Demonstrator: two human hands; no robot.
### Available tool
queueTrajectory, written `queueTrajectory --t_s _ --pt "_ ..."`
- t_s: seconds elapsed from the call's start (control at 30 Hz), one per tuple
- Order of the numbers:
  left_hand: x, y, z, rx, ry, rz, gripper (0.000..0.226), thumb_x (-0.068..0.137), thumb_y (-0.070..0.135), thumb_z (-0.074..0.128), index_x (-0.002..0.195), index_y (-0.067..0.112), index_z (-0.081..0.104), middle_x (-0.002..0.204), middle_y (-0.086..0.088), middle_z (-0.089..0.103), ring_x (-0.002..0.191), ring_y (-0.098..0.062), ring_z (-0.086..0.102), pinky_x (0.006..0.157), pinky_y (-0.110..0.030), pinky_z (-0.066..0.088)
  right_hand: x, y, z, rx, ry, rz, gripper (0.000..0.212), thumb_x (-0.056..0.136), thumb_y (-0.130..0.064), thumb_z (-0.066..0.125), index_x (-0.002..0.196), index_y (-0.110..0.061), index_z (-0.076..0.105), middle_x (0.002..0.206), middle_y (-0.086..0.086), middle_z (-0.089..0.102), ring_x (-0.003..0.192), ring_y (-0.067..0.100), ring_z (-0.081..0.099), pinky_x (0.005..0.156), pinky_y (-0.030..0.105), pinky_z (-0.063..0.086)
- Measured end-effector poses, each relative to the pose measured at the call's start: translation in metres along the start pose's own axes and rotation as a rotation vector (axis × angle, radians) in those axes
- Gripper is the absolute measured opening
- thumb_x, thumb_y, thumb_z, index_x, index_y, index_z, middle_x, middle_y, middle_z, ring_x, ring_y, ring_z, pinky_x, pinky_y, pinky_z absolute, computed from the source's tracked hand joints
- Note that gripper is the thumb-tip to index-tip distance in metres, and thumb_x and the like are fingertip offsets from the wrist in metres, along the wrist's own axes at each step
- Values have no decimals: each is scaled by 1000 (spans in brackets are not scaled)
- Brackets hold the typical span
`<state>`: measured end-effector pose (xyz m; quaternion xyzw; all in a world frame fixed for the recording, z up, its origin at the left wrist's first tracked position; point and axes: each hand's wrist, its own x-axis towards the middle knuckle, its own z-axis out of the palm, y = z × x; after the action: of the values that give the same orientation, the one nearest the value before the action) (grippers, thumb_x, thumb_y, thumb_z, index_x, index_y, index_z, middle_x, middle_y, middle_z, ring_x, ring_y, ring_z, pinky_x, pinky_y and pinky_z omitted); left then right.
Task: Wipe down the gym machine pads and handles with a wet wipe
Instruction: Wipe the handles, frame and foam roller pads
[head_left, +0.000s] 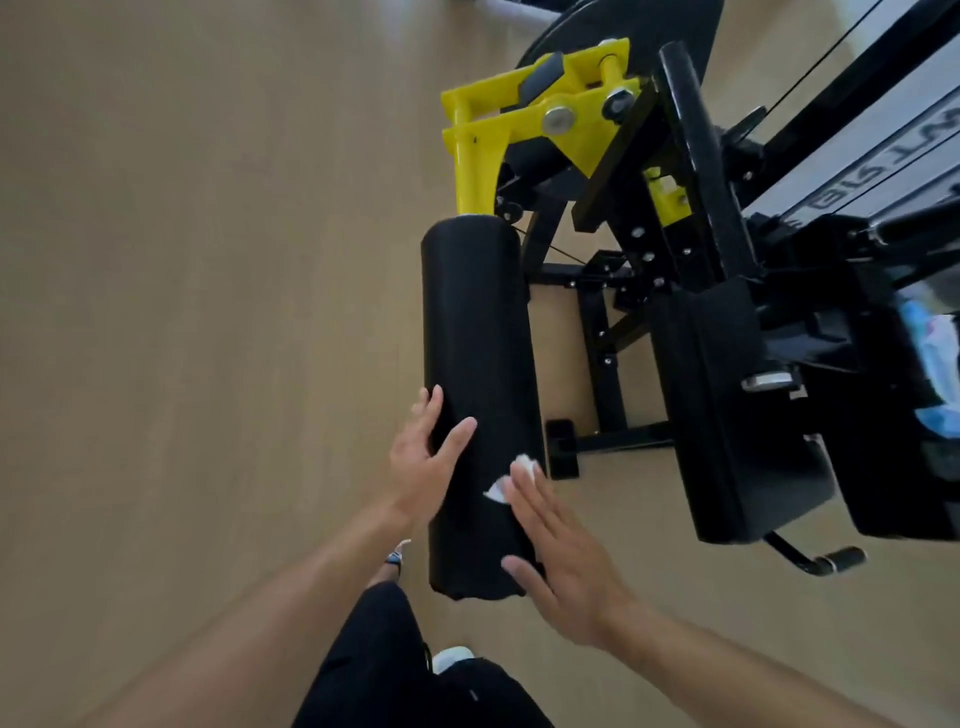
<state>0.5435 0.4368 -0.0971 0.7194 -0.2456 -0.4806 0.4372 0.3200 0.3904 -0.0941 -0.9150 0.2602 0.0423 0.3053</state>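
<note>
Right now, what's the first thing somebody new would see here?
Probably the bright yellow bracket near the top, standing out against the black machine. Below it hangs the long black roller pad in the middle, with the left hand resting on its side and the right hand pressing a white wet wipe against it.

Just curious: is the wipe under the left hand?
No, the white wipe sits under the right hand fingers on the black roller pad.
</note>
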Motion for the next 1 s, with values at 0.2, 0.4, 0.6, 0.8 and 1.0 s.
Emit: queueTrajectory --t_s 0.2,0.4,0.6,0.8,1.0 --pt "14 -6 3 4 17 -154 81 95 71 37 158 19 31 160 -2 39 147 -20 36 122 -40 28 15 -2 -3 -153 -54 -210 62 110 -41 34 163 -15 16 172 0 5 159 20 3 129 39 9" --pt "40 -13 0 -31 -9 -332 91 83 88 35 146 23 51 143 0 57 131 -25 53 115 -45 38 171 19 -64 -6 85 211 62 111 -41 25 164 -21 0 171 -6 -11 154 4 -18 128 34 -6" --pt "47 -28 -5 -166 -165 -341 100 77 90 37 151 24 42 142 9 56 131 -13 51 114 -36 38 294 24 -115 560 226 561 62 112 -41 24 164 -16 1 172 0 -5 157 15 -8 126 38 -4" --pt "39 -13 -1 70 40 -43 66 105 51 36 159 43 -2 168 16 9 153 -4 12 126 -35 14 246 9 -94 610 274 542 58 112 -42 25 164 -24 7 172 -6 2 157 9 1 127 32 1" --pt "82 26 27 106 151 122 70 95 63 26 157 46 -1 165 28 -10 150 7 -15 127 -36 0 152 0 -48 579 223 460 56 113 -36 26 164 -29 3 168 -19 -8 150 -12 -12 127 26 -3"
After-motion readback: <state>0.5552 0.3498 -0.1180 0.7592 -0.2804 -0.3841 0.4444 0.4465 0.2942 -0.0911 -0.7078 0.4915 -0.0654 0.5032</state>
